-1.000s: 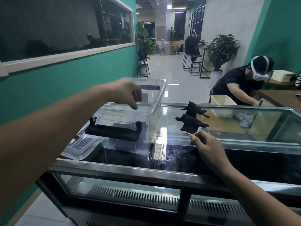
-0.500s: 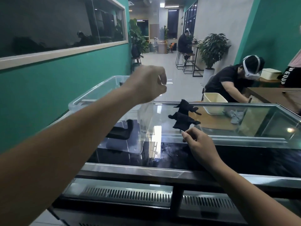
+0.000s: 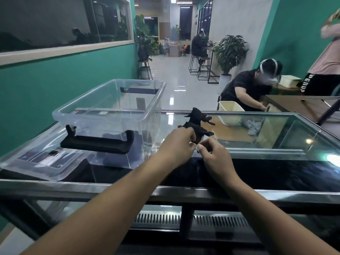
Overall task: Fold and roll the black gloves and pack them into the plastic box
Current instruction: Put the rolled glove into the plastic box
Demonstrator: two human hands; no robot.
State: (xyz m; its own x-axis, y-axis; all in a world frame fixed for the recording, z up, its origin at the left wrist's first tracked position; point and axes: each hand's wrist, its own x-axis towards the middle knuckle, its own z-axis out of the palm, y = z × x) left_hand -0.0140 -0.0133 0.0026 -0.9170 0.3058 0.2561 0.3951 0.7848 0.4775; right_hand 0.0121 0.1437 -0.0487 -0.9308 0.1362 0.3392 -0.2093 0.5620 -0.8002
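Two black gloves (image 3: 197,124) lie one over the other on the glass counter top, fingers pointing right. My left hand (image 3: 177,143) pinches the near edge of the nearer glove. My right hand (image 3: 213,157) pinches the same cuff edge just beside it. The clear plastic box (image 3: 110,115) stands open on the counter to the left of the gloves, with a black latch handle (image 3: 97,143) on its near wall. Nothing black lies inside it.
The box's clear lid (image 3: 42,162) lies flat under and in front of the box. A steel rail (image 3: 165,190) edges the glass counter. Beyond the counter a seated person works at a wooden table (image 3: 301,107) with a cream tub (image 3: 231,112); another person stands far right.
My left hand came off the plastic box's rim and swung right and down to the gloves. My right hand stayed at the glove's cuff. The box now stands level.
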